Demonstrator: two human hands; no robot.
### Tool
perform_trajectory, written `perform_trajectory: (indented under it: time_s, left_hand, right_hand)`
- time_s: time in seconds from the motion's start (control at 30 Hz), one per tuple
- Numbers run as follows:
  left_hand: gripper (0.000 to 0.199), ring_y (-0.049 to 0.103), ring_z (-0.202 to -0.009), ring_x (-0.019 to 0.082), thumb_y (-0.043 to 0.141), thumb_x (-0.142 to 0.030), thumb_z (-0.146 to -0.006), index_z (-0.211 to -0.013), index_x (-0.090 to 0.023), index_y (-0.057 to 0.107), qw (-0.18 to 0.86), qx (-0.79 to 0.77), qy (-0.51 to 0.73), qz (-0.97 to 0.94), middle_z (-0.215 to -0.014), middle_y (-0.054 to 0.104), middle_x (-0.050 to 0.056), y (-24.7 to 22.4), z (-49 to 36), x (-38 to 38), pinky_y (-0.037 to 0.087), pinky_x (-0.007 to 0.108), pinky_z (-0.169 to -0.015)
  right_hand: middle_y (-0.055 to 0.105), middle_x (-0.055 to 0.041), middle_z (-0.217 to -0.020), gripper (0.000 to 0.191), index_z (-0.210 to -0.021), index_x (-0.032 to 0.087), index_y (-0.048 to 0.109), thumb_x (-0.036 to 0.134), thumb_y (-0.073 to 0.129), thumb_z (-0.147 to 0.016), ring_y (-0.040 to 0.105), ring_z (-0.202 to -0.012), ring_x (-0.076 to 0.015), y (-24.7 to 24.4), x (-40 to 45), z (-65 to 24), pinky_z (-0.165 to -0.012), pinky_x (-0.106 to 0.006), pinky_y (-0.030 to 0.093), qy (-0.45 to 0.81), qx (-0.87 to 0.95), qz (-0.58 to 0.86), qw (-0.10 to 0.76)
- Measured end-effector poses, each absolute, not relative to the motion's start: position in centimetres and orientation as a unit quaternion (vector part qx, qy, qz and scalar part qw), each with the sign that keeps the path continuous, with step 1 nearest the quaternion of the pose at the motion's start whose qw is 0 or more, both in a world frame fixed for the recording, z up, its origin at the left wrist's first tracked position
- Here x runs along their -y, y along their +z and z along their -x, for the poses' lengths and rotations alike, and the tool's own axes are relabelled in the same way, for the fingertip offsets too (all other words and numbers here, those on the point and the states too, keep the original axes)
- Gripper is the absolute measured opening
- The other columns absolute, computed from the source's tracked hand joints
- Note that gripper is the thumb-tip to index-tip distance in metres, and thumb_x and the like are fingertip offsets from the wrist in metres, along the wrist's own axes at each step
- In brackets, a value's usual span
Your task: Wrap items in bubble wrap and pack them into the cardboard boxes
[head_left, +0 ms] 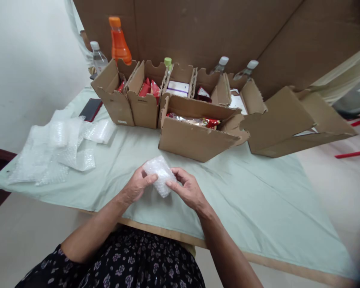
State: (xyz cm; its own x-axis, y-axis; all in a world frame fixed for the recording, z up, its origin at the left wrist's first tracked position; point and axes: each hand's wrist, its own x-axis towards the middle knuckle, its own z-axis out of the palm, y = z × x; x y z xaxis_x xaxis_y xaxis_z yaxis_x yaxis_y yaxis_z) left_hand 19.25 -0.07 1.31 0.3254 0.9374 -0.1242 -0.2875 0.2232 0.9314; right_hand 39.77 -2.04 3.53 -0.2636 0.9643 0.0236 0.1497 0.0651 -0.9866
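A small bubble-wrap packet (160,175) is held just above the cloth-covered table, between my two hands. My left hand (138,183) grips its left side, thumb on top. On its right side, my right hand (188,188) pinches the edge with thumb and fingers. What lies inside the wrap, if anything, cannot be made out. More pieces of bubble wrap (57,148) lie in a loose pile at the left of the table.
A dark phone (91,109) lies behind the pile. Several cardboard boxes (195,140) with red packets and white cartons stand along the back of the table (258,208). Behind them are an orange bottle (120,44) and clear bottles (99,60) near a cardboard wall (183,32).
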Motion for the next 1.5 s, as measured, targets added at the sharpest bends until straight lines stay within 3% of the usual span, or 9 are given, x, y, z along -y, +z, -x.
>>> perform_trajectory:
  time_s: [0.33, 0.57, 0.73, 0.87, 0.97, 1.07, 1.2, 1.37, 1.5]
  left_hand:
    - [0.053, 0.072, -0.109, 0.028, 0.092, -0.036, -0.071, -0.117, -0.019, 0.073, 0.746, -0.342, 0.471, -0.324, -0.117, 0.078, 0.010, 3.6, -22.3, 0.8, 0.053, 0.041, -0.101]
    - [0.054, 0.071, -0.112, 0.027, 0.092, -0.040, -0.072, -0.120, -0.023, 0.073, 0.765, -0.303, 0.453, -0.344, -0.122, 0.077, 0.009, 4.7, -23.0, 0.7, 0.054, 0.035, -0.096]
    - [0.047, 0.070, -0.113, 0.026, 0.087, -0.038, -0.078, -0.121, -0.022, 0.074, 0.748, -0.316, 0.433, -0.391, -0.124, 0.076, 0.010, 4.5, -23.5, 0.6, 0.052, 0.034, -0.099]
    - [0.055, 0.069, -0.109, 0.024, 0.083, -0.040, -0.081, -0.131, -0.023, 0.070, 0.712, -0.326, 0.423, -0.456, -0.141, 0.066, 0.011, 4.1, -23.8, 0.6, 0.053, 0.033, -0.096]
    - [0.052, 0.064, -0.124, 0.031, 0.078, -0.046, -0.084, -0.131, -0.024, 0.070, 0.686, -0.303, 0.404, -0.524, -0.155, 0.053, 0.013, 4.1, -23.6, 0.4, 0.052, 0.041, -0.103]
    - [0.068, 0.048, -0.144, 0.037, 0.069, -0.056, -0.089, -0.148, -0.028, 0.054, 0.593, -0.274, 0.404, -0.640, -0.163, 0.042, 0.014, 4.9, -23.2, -0.4, 0.046, 0.052, -0.114]
    - [0.078, 0.030, -0.156, 0.037, 0.065, -0.051, -0.094, -0.160, -0.028, 0.033, 0.264, -0.306, 0.449, -0.797, -0.169, 0.029, 0.017, 7.9, -23.5, -3.1, 0.030, 0.060, -0.123]
    - [0.079, 0.034, -0.154, 0.038, 0.064, -0.056, -0.094, -0.157, -0.016, 0.037, 0.021, -0.279, 0.447, -0.850, -0.159, 0.046, 0.023, 11.1, -25.7, -7.8, 0.027, 0.058, -0.125]
    - [0.040, 0.054, -0.140, 0.035, 0.060, -0.023, -0.097, -0.136, -0.015, 0.060, -0.059, -0.324, 0.418, -0.847, -0.132, 0.070, 0.016, 10.7, -27.5, -9.7, 0.031, 0.057, -0.122]
  right_hand:
    - [0.071, -0.0065, -0.110, 0.056, -0.120, 0.020, 0.067, 0.059, 0.076, -0.081, 0.063, -0.098, -0.0221, 3.7, 2.0, -40.5, -0.092, -0.035, 0.051, 0.505, 0.617, 0.458, 0.393]
    - [0.065, -0.0007, -0.078, 0.040, -0.083, 0.018, 0.067, 0.058, 0.070, -0.085, 0.058, -0.075, -0.0171, 3.6, 2.1, -40.7, -0.070, -0.028, 0.047, 0.513, 0.626, 0.477, 0.343]
    - [0.073, -0.0039, -0.096, 0.032, -0.095, 0.018, 0.071, 0.047, 0.074, -0.082, 0.065, -0.089, -0.0210, 5.3, 1.9, -41.5, -0.080, -0.031, 0.050, 0.515, 0.635, 0.461, 0.344]
    - [0.074, -0.0024, -0.100, 0.031, -0.106, 0.020, 0.071, 0.040, 0.076, -0.083, 0.065, -0.090, -0.0197, 7.1, 1.6, -41.8, -0.080, -0.030, 0.049, 0.476, 0.657, 0.464, 0.356]
    - [0.074, -0.0013, -0.098, 0.023, -0.106, 0.022, 0.071, 0.036, 0.071, -0.088, 0.065, -0.085, -0.0176, 7.9, 1.6, -42.2, -0.077, -0.028, 0.049, 0.448, 0.677, 0.472, 0.343]
    - [0.075, -0.0002, -0.094, 0.019, -0.106, 0.023, 0.070, 0.031, 0.068, -0.089, 0.066, -0.081, -0.0164, 8.7, 1.8, -43.1, -0.071, -0.026, 0.049, 0.431, 0.696, 0.487, 0.304]
    - [0.075, 0.0000, -0.090, 0.022, -0.108, 0.023, 0.067, 0.030, 0.071, -0.088, 0.067, -0.076, -0.0159, 10.9, 1.5, -45.6, -0.066, -0.025, 0.050, 0.356, 0.717, 0.510, 0.316]
    - [0.076, -0.0017, -0.096, 0.022, -0.105, 0.025, 0.068, 0.030, 0.076, -0.085, 0.071, -0.080, -0.0171, 14.9, 0.4, -49.9, -0.071, -0.027, 0.056, 0.249, 0.702, 0.519, 0.420]
    - [0.075, -0.0022, -0.093, 0.031, -0.104, 0.027, 0.070, 0.032, 0.085, -0.078, 0.070, -0.078, -0.0189, 17.5, -1.2, -52.4, -0.069, -0.031, 0.057, 0.201, 0.618, 0.535, 0.540]
